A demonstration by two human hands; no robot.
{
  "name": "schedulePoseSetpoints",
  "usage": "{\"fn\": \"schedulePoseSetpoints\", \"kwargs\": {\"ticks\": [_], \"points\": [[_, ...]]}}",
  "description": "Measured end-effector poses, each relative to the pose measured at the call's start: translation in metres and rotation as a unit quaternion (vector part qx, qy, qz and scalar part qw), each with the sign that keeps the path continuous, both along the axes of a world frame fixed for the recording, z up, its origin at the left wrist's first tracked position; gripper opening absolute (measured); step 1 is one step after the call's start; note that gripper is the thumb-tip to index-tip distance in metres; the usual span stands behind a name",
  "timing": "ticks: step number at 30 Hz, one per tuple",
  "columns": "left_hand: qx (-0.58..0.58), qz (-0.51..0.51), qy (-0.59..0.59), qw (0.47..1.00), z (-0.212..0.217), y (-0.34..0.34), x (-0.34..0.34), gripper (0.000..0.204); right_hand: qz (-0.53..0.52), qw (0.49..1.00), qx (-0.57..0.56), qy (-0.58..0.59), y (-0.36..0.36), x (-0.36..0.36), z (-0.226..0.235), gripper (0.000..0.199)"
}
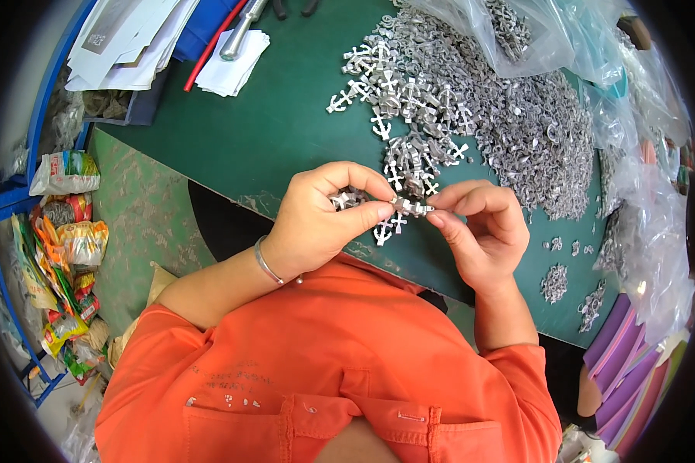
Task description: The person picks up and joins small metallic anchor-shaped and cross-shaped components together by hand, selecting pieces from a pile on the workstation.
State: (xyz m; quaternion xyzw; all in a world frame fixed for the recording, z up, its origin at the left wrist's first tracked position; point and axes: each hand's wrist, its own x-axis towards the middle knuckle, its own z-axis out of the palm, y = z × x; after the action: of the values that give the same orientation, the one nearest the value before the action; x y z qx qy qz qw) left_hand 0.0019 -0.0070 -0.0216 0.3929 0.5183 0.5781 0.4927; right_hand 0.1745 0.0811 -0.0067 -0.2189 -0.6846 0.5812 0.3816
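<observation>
My left hand pinches a small silvery metal piece between thumb and forefinger, over the table's near edge. The tips of my right hand's thumb and forefinger close on the other end of this piece, which seems to be an anchor-shaped charm seen edge-on. More metal pieces show inside the curl of my left hand. Just beyond the fingers spreads a heap of anchor-shaped metal charms. One loose anchor charm lies below the held piece.
A large mound of tiny grey metal parts covers the table's right side, with smaller piles nearer me. Clear plastic bags line the right edge. Papers, a metal-handled tool and a red rod lie far left.
</observation>
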Motion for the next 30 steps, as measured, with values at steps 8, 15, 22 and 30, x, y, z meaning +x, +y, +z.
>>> {"fn": "schedulePoseSetpoints", "kwargs": {"ticks": [8,15,22,30], "points": [[-0.147,-0.025,-0.304,0.941,0.012,0.0,-0.001,0.013,-0.003,0.979,0.206,-0.003,0.0,-0.002,0.001,0.025],[-0.151,-0.03,-0.286,0.946,0.01,-0.001,-0.001,0.017,0.028,0.976,0.215,-0.002,0.001,-0.003,-0.001,0.025],[-0.002,-0.059,-0.541,0.839,-0.009,-0.003,-0.015,0.01,-0.025,0.959,0.174,-0.221,0.013,0.004,0.01,0.017],[-0.058,-0.078,-0.448,0.889,-0.004,-0.001,-0.011,0.006,-0.044,0.911,0.294,-0.285,0.007,-0.004,-0.004,0.021]]}}
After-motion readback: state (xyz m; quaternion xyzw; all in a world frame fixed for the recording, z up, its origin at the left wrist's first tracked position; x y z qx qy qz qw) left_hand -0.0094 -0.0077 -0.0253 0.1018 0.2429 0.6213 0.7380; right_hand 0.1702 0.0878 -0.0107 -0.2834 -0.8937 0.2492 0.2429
